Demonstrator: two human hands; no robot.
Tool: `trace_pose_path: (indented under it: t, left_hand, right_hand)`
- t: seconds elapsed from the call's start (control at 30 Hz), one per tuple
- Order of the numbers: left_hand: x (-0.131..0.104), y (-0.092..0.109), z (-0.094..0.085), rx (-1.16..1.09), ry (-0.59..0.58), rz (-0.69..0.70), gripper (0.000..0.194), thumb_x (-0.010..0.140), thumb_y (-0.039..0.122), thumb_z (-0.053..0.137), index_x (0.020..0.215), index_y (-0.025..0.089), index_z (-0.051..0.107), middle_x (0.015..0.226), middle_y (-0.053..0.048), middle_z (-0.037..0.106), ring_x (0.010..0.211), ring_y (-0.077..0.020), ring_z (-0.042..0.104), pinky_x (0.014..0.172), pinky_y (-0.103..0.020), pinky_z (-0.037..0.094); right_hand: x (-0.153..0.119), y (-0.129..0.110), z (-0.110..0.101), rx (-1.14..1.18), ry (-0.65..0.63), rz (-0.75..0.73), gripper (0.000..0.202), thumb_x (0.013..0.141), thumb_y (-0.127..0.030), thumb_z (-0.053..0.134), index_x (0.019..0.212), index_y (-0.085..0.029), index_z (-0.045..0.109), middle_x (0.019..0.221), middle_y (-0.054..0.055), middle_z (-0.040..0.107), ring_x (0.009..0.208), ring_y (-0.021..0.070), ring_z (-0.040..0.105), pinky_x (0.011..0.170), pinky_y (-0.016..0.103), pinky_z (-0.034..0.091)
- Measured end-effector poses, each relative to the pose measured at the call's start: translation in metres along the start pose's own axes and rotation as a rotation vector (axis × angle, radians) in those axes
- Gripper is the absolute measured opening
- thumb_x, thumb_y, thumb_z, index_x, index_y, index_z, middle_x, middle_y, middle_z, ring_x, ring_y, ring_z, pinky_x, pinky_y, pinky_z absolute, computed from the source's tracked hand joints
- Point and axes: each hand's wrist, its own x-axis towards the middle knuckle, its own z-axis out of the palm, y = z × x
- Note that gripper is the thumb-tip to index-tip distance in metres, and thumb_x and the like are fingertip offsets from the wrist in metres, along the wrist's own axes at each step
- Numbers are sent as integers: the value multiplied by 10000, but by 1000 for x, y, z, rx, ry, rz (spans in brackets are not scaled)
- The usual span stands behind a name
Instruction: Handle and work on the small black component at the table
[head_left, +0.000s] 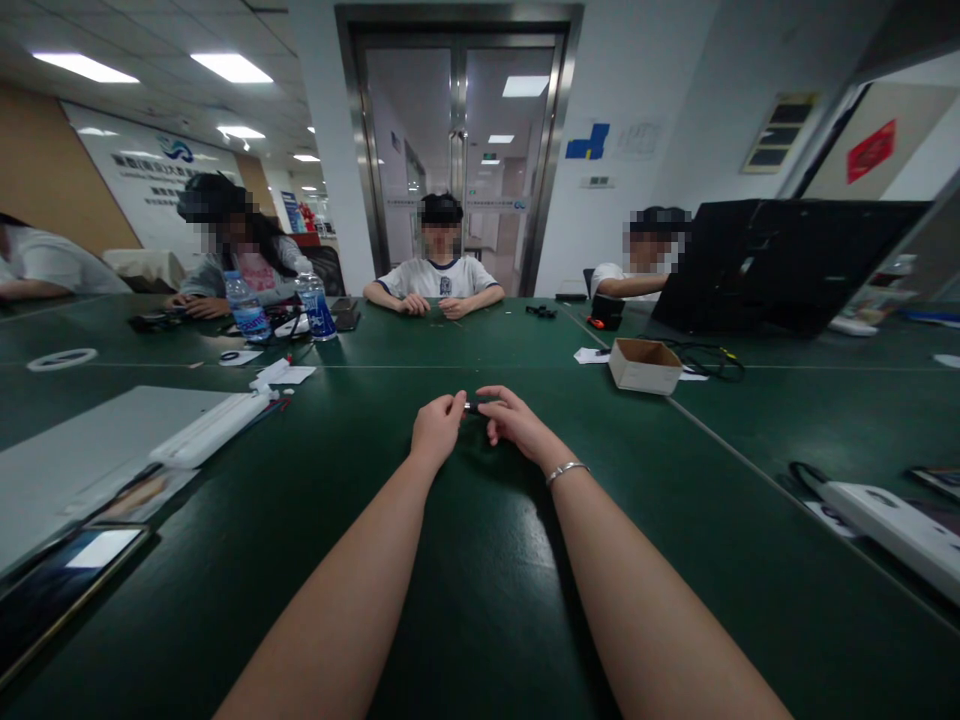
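Observation:
Both arms reach forward over the green table. My left hand is closed, its thumb and fingertips pinching one end of a small dark object with a shiny tip. At the object's other end is my right hand, a bracelet on its wrist. Its thumb and a finger touch the dark end, while the index finger is raised and a lower finger curls beneath. The object is too small to identify.
An open cardboard box and cables sit ahead right, before a black monitor. Two bottles stand ahead left. A phone and grey board lie left, a power strip right. Several people sit around the table.

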Motion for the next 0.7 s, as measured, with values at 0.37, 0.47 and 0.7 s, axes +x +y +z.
trace_pose_path:
  t: [0.37,0.47,0.7]
  left_hand:
    - [2,-2,1,3,13,16,490,912,554,368,645,190,559,598,-1,547,597,-155,499,574,-275,286]
    - [2,-3,1,9,10,24,487,911,551,372,638,192,554,591,1,543,597,-155,501,575,-274,285]
    - [0,1,-1,21,7,4,492,897,562,382,630,190,562,603,-6,559,600,-155,493,573,-272,280]
  right_hand:
    - [0,-2,2,-59,-10,25,157,898,-212,603,1046,-178,564,725,-12,603,427,70,518,387,168,479]
    - [1,-1,1,-66,-13,43,102,951,-221,522,1014,-166,580,678,-6,601,402,71,496,369,166,459]
    - [2,3,-2,-83,-73,-38,226,809,-94,635,1019,-176,610,756,-30,581,464,60,529,420,172,496]
